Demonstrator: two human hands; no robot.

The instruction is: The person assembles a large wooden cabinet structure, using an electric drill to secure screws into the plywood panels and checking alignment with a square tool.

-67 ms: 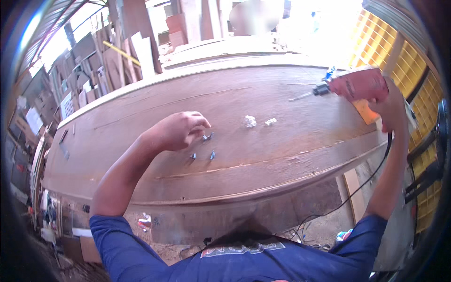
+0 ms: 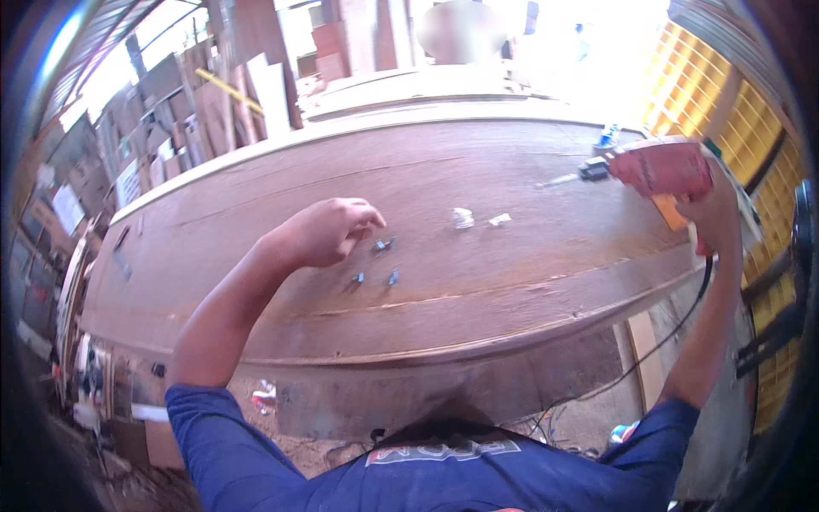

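Note:
My left hand [image 2: 328, 230] hovers over the brown wooden tabletop [image 2: 213, 299], fingers loosely curved and apart, with nothing visible in them. Just below and right of its fingertips lie small metal fittings [image 2: 380, 245]; more fittings [image 2: 393, 278] lie nearer the front edge. My right hand [image 2: 715, 205] grips a red power drill [image 2: 661, 166], its long bit pointing left above the top's right part; a black cord hangs from it. Two small white pieces [image 2: 463, 218] lie mid-top. An orange object [image 2: 670, 218], partly hidden, is below the drill.
A small blue item [image 2: 609, 135] stands at the back right edge. Leaning boards and offcuts [image 2: 179, 128] fill the back left. A yellow grid panel [image 2: 682, 77] stands at the right. Under the tabletop's front edge are a dark panel [image 2: 444, 401] and assorted clutter.
The view has shifted slightly, and the drill in my right hand sits a little lower. My left hand stays over the fittings, fingers still curved.

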